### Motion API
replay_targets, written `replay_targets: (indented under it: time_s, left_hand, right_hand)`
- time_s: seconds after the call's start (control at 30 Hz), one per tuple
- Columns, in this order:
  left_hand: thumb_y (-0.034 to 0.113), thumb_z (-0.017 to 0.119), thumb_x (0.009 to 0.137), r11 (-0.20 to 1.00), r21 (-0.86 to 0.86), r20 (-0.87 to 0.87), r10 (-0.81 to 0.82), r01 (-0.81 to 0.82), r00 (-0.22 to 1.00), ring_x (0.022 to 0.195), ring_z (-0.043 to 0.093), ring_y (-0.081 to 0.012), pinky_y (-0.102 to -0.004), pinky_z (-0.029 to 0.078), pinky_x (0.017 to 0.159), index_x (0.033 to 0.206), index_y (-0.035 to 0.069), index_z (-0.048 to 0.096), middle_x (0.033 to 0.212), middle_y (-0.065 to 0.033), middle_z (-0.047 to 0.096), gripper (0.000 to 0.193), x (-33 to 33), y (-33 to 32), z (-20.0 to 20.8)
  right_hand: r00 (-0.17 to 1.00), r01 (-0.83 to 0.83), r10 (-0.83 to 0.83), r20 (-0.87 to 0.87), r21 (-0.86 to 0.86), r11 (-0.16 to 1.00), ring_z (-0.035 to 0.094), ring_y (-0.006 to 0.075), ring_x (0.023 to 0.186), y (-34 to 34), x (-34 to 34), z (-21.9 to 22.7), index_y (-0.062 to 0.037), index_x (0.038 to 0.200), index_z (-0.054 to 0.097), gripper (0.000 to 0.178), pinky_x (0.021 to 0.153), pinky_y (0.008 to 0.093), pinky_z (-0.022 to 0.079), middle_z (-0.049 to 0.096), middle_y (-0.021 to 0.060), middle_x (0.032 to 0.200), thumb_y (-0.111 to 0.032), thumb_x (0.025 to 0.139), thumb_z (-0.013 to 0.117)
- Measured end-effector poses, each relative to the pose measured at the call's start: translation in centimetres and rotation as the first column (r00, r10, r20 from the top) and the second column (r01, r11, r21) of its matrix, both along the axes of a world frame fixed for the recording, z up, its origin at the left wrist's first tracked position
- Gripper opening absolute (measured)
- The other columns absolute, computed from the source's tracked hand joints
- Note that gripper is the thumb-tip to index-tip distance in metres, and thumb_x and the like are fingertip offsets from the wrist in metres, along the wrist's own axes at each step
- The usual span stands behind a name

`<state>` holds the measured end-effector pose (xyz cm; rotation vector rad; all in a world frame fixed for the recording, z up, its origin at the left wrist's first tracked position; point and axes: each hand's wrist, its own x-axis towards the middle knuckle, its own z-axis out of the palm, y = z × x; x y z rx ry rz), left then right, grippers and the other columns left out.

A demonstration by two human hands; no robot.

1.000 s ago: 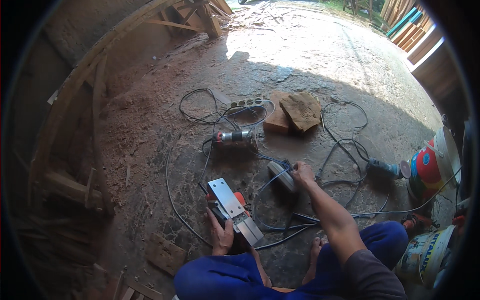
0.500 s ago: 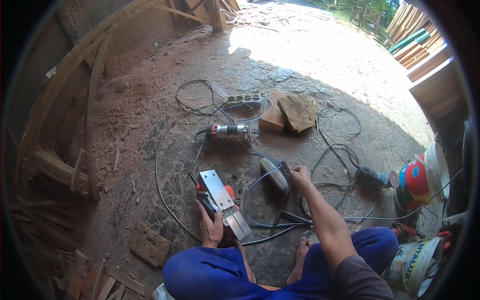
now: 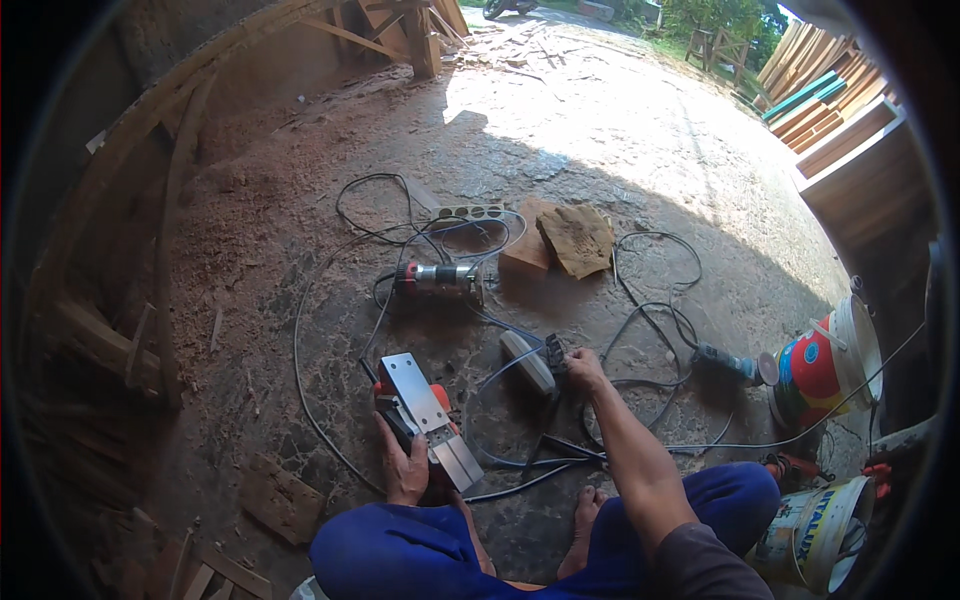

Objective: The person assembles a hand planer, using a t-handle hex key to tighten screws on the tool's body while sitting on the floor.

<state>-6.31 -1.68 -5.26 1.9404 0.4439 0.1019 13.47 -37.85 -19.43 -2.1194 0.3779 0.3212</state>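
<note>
My left hand (image 3: 405, 470) is wrapped round the side of an electric planer (image 3: 415, 395), which lies with its flat metal sole turned up. The planer has an orange and black body. My right hand (image 3: 585, 370) pinches a black electric plug (image 3: 555, 352), and some of it is hidden by the fingers. Right beside the plug lies a pale power strip (image 3: 527, 363) on the floor; I cannot tell whether the two touch. Beyond them a trim router (image 3: 437, 278) with a clear base rests on its side.
Cables (image 3: 640, 335) loop over the rough floor. An angle grinder (image 3: 730, 364) lies by a colourful bucket (image 3: 825, 365) at right, with a second bucket (image 3: 815, 535) nearer. A wooden block (image 3: 524, 250) and a yellowish slab (image 3: 577, 240) sit ahead. Wood scraps (image 3: 285, 495) lie at left.
The view has shifted, so most things sit farther left in it. My right hand and the black plug show a little more apart from the power strip. My left hand keeps its hold.
</note>
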Motion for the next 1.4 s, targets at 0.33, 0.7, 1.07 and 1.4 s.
replay_targets:
  time_s: [0.33, 0.7, 1.07, 1.4]
  left_hand:
    - [0.011, 0.060, 0.089, 0.998, -0.058, 0.283, 0.015, 0.002, 0.959, 0.136, 0.038, -0.0395, -0.0469, 0.031, 0.113, 0.151, 0.009, 0.036, 0.139, -0.0235, 0.039, 0.066, -0.6, 1.4, -4.2]
    - [0.013, 0.054, 0.094, 0.487, -0.868, 0.220, 0.212, 0.092, 0.952, 0.118, 0.060, -0.0343, -0.0508, 0.050, 0.101, 0.151, 0.003, 0.032, 0.135, -0.0251, 0.054, 0.062, -3.5, 5.0, -1.0]
    - [0.019, 0.049, 0.095, 0.577, -0.814, 0.191, 0.373, -0.066, 0.908, 0.113, 0.060, -0.0287, -0.0417, 0.048, 0.102, 0.146, 0.003, 0.038, 0.132, -0.0191, 0.055, 0.054, -4.0, 7.6, -1.8]
    - [0.019, 0.047, 0.103, 0.821, -0.551, 0.373, 0.401, -0.148, 0.837, 0.115, 0.055, -0.0161, -0.0332, 0.042, 0.103, 0.141, 0.006, 0.049, 0.128, -0.0060, 0.058, 0.040, -4.6, 8.1, -6.0]
  right_hand:
    - [0.982, 0.010, -0.111, 0.150, 0.552, 0.834, 0.058, 0.0092, 0.068, 6.7, -3.0, 13.0, -0.0006, 0.117, 0.060, 0.022, 0.057, 0.0264, 0.049, 0.063, 0.0029, 0.089, -0.015, 0.099, 0.058]
    - [0.859, -0.458, 0.493, 0.137, 0.634, 0.623, 0.058, 0.0071, 0.075, 14.9, -8.1, 17.1, -0.0045, 0.118, 0.064, 0.024, 0.067, 0.0250, 0.050, 0.063, -0.0017, 0.093, -0.019, 0.100, 0.060]
    - [0.775, -0.568, 0.623, 0.110, 0.553, 0.609, 0.057, 0.0087, 0.075, 20.5, -10.0, 18.4, -0.0025, 0.115, 0.065, 0.021, 0.068, 0.0267, 0.050, 0.067, 0.0009, 0.093, -0.013, 0.100, 0.056]
    - [0.766, -0.581, 0.641, 0.054, 0.485, 0.653, 0.059, 0.0087, 0.074, 21.2, -9.9, 16.7, -0.0034, 0.111, 0.066, 0.024, 0.064, 0.0263, 0.050, 0.069, 0.0017, 0.093, -0.023, 0.099, 0.061]
